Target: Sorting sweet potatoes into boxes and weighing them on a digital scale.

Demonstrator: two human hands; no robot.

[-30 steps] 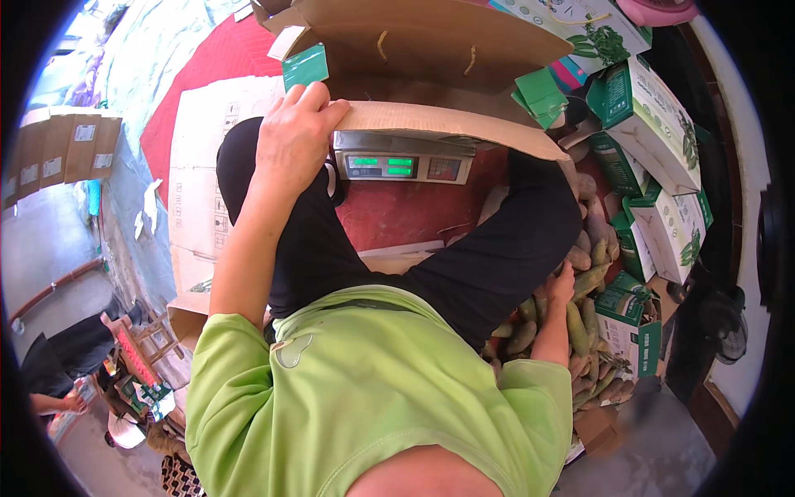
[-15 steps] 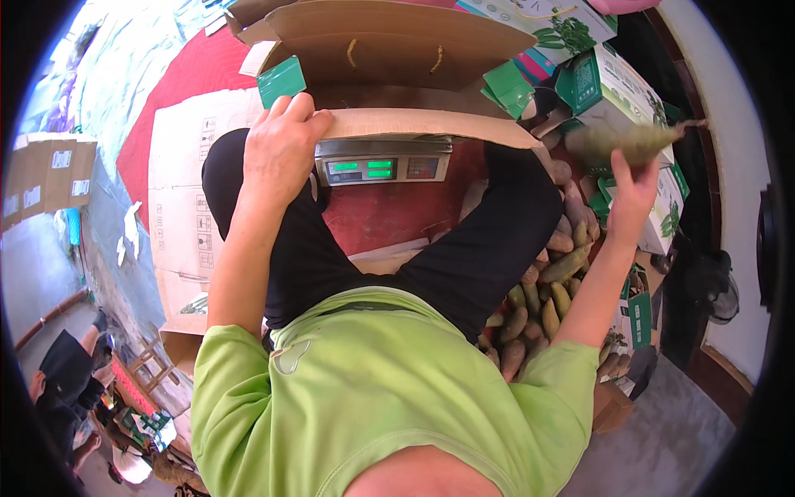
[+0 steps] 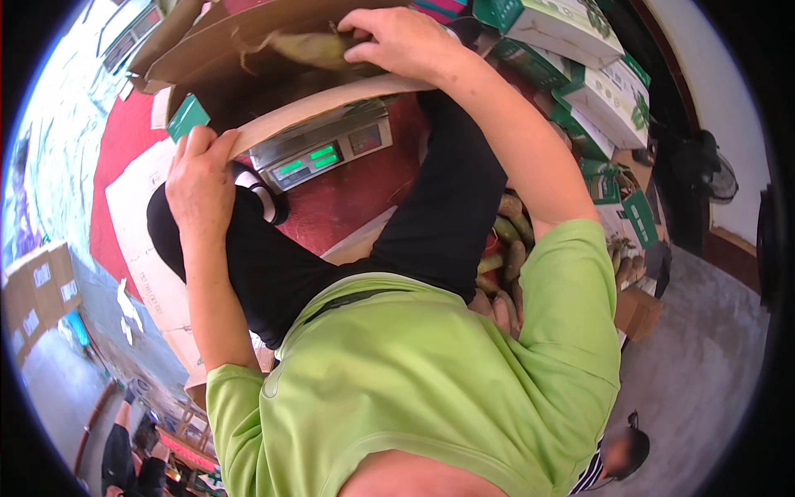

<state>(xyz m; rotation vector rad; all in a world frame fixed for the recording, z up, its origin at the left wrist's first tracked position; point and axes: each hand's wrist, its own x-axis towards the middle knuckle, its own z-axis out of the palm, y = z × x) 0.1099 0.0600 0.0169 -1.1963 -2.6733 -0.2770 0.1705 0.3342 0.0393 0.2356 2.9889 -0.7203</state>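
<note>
My left hand (image 3: 200, 178) is closed over the near edge of an open brown cardboard box (image 3: 286, 112), beside its green corner flap (image 3: 189, 118). The box rests on a scale (image 3: 302, 166) with lit green displays. Over the box opening, my right hand (image 3: 402, 41) points left, its thumb and fingers curved around the near end of a blurred greenish sweet potato (image 3: 310, 50). The thin tail of this root points left. Shadow hides the bottom of the box. Beside my right thigh lies a heap of sweet potatoes (image 3: 513, 248).
White and green cartons (image 3: 609, 108) are stacked at the right, with another open carton (image 3: 617, 211) nearer. Flattened cardboard (image 3: 137, 203) lies left of my leg. A fan (image 3: 712, 166) stands by the right wall. A person (image 3: 621, 455) is at the lower right, others at the lower left.
My right hand has brought the sweet potato from the right side to over the box. My left hand stays on the box edge. The whole view has shifted and turned.
</note>
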